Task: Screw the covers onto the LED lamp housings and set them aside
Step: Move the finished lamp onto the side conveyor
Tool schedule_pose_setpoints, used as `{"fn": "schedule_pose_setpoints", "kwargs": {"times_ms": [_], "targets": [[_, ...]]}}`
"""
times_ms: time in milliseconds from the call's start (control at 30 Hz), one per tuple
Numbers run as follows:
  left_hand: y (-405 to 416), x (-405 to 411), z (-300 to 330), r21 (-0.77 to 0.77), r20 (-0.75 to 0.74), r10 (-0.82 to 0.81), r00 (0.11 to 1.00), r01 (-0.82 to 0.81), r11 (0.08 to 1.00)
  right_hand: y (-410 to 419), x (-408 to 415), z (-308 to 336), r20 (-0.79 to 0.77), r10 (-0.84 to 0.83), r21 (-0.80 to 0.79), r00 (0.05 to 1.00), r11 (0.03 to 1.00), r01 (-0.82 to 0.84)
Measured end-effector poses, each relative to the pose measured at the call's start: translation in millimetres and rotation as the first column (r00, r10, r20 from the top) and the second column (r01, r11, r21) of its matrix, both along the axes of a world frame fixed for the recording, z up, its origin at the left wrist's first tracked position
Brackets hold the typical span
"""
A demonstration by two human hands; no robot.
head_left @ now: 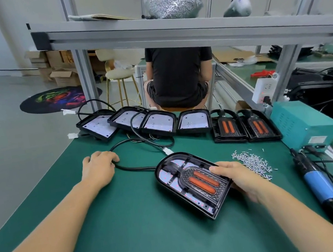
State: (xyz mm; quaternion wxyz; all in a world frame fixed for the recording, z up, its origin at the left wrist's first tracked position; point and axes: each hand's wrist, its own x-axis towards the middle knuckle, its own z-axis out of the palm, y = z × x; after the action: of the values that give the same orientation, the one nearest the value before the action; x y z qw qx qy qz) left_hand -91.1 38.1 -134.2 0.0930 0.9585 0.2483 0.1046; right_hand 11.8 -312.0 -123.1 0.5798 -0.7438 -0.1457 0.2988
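A black LED lamp housing [189, 182] with a clear cover and two orange strips lies on the green table [134, 229] in front of me. My right hand [238, 177] grips its right edge, thumb on top. My left hand [99, 166] lies on the table to the left, its fingers curled over the housing's black cable [134, 169]. A pile of small silver screws [253, 163] lies just right of the housing. A blue electric screwdriver [321, 185] lies at the right edge.
Along the table's far edge stand several open housings [156, 125] with white boards and two covered ones [245, 127]. A teal power box [304, 123] sits at the right. A person in black sits beyond. An aluminium shelf [168, 30] with a screw bag crosses overhead.
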Motion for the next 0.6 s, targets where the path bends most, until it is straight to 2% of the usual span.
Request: {"fn": "schedule_pose_setpoints", "kwargs": {"times_ms": [100,200,267,333,433,500,600], "targets": [[9.6,-4.8,3.1,0.091,-0.100,-0.115,0.988,0.124,0.988,-0.8,-1.2,-2.2,-0.032,-0.023,0.060,0.999,0.998,0.025],[13.8,-18.1,7.7,0.013,-0.183,-0.249,0.951,0.255,0.967,-1.5,-3.7,-2.6,-0.047,-0.036,0.096,0.998,0.995,0.041],[8.4,-30.9,10.4,0.008,-0.110,-0.322,0.940,0.325,0.946,-2.6,-5.1,-3.5,-0.056,-0.044,0.118,0.997,0.992,0.051],[-4.1,-46.1,12.6,-0.025,0.045,-0.357,0.933,0.358,0.933,-3.4,-6.8,-5.0,-0.082,-0.061,0.158,0.995,0.985,0.074],[-24.0,-69.1,10.9,-0.173,0.238,-0.328,0.914,0.372,0.912,-3.7,-9.8,-7.6,-0.114,-0.083,0.222,0.990,0.969,0.106],[-31.5,-79.1,9.4,-0.270,0.243,-0.295,0.924,0.357,0.894,-4.1,-12.5,-8.4,-0.145,-0.092,0.271,0.985,0.954,0.129],[-27.7,-81.1,4.2,-0.162,0.264,-0.266,0.927,0.314,0.935,-8.6,-17.6,-12.0,-0.169,-0.086,0.320,0.982,0.938,0.137]]}}
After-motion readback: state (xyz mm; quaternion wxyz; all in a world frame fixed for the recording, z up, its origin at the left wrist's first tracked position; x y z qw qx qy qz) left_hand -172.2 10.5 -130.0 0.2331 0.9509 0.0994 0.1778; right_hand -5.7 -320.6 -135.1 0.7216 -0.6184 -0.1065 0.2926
